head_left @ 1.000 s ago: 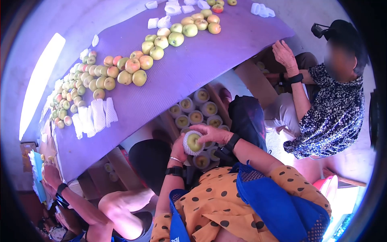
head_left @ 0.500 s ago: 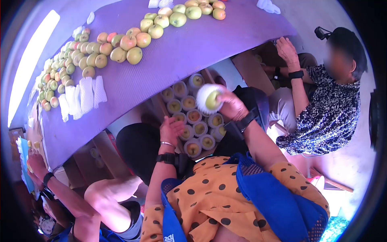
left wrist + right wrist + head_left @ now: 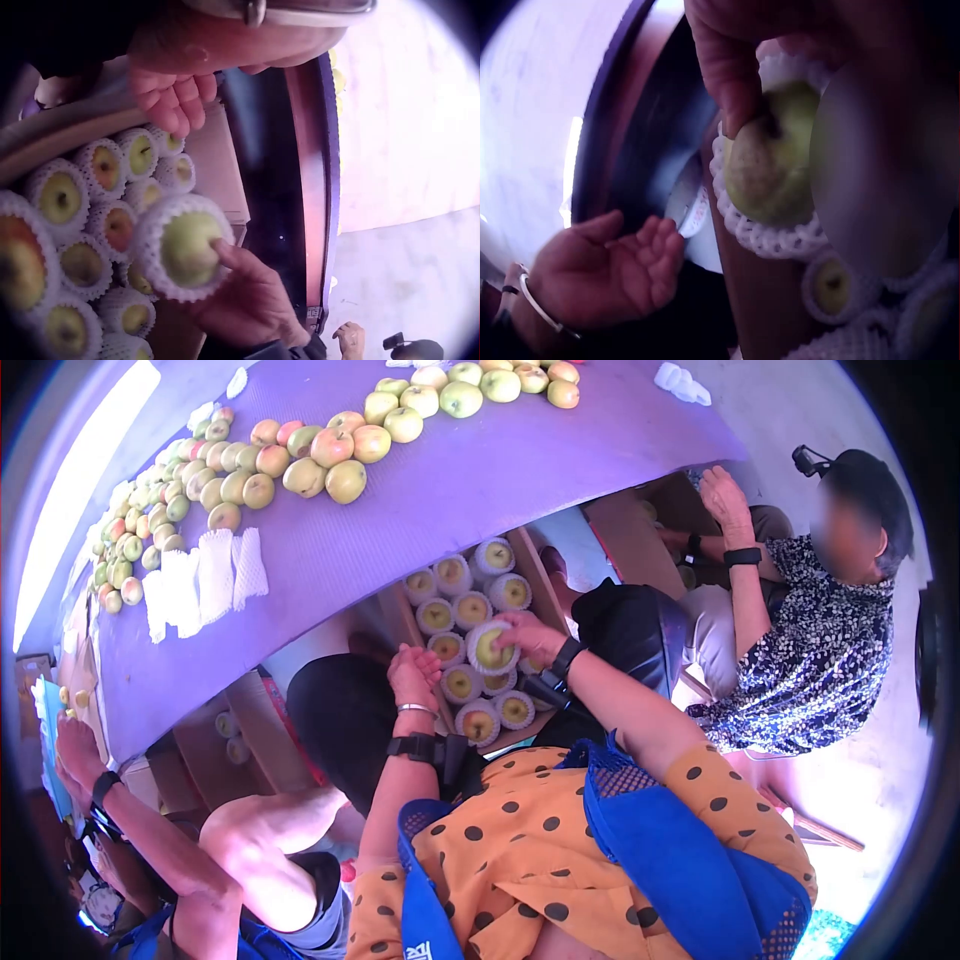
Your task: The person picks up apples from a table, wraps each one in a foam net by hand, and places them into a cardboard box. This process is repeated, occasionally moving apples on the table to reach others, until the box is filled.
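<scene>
A green apple [image 3: 492, 650] in a white foam net is held by my right hand [image 3: 538, 638], above a cardboard box [image 3: 541, 582]. In the left wrist view the thumb of my right hand presses on the apple [image 3: 187, 247], with the foam net around its sides. Several netted apples [image 3: 470, 610] stand in rows inside the box. My left hand [image 3: 412, 676] is beside the box's left edge with fingers loosely curled. The right wrist view shows its palm [image 3: 604, 266] turned up and bare.
A purple-covered table [image 3: 430, 530] lies beyond the box, bearing many bare apples [image 3: 345, 480] and a stack of foam nets [image 3: 215, 580]. One person [image 3: 810, 640] sits at the right; another person's arm [image 3: 170, 840] is at the left. More cardboard boxes [image 3: 245, 730] stand under the table.
Both hands were on the netted apple; my left hand has let go and moved left. My right hand swung the apple out to the right, then brought it back over the box.
</scene>
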A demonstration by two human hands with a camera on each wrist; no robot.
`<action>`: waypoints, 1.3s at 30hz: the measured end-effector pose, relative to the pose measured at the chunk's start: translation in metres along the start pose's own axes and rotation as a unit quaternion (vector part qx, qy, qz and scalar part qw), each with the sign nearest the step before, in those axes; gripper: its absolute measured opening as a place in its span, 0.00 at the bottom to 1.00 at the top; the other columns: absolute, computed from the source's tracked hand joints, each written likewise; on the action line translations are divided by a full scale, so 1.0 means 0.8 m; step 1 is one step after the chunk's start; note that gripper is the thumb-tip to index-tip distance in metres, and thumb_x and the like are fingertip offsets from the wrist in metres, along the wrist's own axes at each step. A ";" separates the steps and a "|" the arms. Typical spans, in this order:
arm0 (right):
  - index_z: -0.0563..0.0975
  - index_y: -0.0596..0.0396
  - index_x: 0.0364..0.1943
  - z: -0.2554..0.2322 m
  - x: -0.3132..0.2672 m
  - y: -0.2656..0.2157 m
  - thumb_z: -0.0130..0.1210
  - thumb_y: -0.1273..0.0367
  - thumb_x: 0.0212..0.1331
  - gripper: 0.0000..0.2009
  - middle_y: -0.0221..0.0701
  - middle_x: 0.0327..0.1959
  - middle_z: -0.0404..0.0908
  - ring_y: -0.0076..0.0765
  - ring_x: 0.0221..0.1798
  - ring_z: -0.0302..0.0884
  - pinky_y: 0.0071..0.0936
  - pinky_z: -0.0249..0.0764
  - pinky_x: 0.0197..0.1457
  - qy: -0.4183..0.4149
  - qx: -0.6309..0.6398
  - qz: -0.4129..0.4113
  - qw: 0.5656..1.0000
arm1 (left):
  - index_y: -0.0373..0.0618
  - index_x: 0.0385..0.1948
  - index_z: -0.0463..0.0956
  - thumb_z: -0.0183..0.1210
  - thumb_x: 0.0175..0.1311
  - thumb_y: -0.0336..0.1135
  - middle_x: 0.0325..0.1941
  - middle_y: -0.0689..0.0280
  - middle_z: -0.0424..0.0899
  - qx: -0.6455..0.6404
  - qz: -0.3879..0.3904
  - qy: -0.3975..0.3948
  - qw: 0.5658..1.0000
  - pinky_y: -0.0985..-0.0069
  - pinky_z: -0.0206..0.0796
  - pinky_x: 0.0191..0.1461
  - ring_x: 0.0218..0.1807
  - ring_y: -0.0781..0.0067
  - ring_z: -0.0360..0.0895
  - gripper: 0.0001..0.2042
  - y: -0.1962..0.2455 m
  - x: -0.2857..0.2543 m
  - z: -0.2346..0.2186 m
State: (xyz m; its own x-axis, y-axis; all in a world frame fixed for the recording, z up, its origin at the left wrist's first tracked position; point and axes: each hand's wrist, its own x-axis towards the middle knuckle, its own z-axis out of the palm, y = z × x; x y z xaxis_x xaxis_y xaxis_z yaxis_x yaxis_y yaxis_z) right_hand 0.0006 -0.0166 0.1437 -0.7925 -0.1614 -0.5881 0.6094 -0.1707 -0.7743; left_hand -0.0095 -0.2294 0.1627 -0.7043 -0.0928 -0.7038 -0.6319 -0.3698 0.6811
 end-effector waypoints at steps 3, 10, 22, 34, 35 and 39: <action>0.68 0.58 0.45 0.024 0.008 0.032 0.58 0.75 0.34 0.25 0.33 0.38 0.72 0.32 0.42 0.71 0.28 0.71 0.41 0.006 0.040 0.052 0.998 | 0.41 0.33 0.67 0.42 0.61 0.47 0.26 0.61 0.76 0.016 -0.012 0.014 1.000 0.77 0.65 0.26 0.26 0.71 0.73 0.16 -0.004 0.000 -0.003; 0.69 0.60 0.46 0.054 0.027 0.059 0.59 0.74 0.31 0.28 0.38 0.43 0.71 0.38 0.46 0.68 0.27 0.65 0.49 0.024 -0.184 0.016 0.982 | 0.42 0.32 0.67 0.42 0.61 0.46 0.26 0.62 0.76 0.009 0.004 0.047 0.999 0.78 0.64 0.25 0.25 0.72 0.73 0.16 -0.006 0.002 -0.009; 0.66 0.54 0.52 0.076 0.057 0.065 0.56 0.63 0.39 0.29 0.47 0.51 0.66 0.46 0.54 0.64 0.32 0.63 0.54 -0.118 -0.453 0.037 0.883 | 0.41 0.33 0.67 0.42 0.61 0.45 0.26 0.62 0.76 0.002 0.018 0.059 0.998 0.78 0.64 0.27 0.27 0.73 0.73 0.15 -0.006 0.001 -0.015; 0.72 0.64 0.39 0.088 0.034 0.038 0.55 0.57 0.44 0.24 0.48 0.40 0.73 0.46 0.45 0.71 0.34 0.67 0.48 -0.044 -0.588 0.063 0.805 | 0.42 0.32 0.67 0.43 0.61 0.45 0.26 0.64 0.76 0.022 0.021 0.058 0.998 0.79 0.64 0.27 0.27 0.74 0.73 0.14 -0.008 0.004 -0.012; 0.73 0.64 0.37 0.091 0.032 0.039 0.55 0.58 0.43 0.22 0.47 0.40 0.74 0.45 0.44 0.72 0.33 0.67 0.49 -0.067 -0.597 0.057 0.798 | 0.42 0.32 0.67 0.43 0.61 0.45 0.26 0.64 0.76 0.020 0.022 0.057 0.998 0.79 0.64 0.27 0.27 0.74 0.73 0.14 -0.009 0.005 -0.012; 0.73 0.65 0.36 0.084 0.039 0.064 0.55 0.58 0.43 0.22 0.47 0.39 0.74 0.46 0.44 0.72 0.34 0.67 0.48 -0.080 -0.608 0.005 0.790 | 0.42 0.32 0.67 0.43 0.60 0.45 0.26 0.64 0.76 0.010 0.021 0.060 0.998 0.78 0.64 0.27 0.27 0.74 0.73 0.14 -0.009 0.000 -0.011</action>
State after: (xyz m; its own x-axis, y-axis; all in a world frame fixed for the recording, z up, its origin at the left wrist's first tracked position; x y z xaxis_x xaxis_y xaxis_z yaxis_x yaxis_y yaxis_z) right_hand 0.0087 -0.0955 0.1017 -0.7153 -0.2930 -0.6345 0.0645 0.8763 -0.4774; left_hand -0.0023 -0.2350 0.1562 -0.6872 -0.2183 -0.6929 -0.6096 -0.3457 0.7134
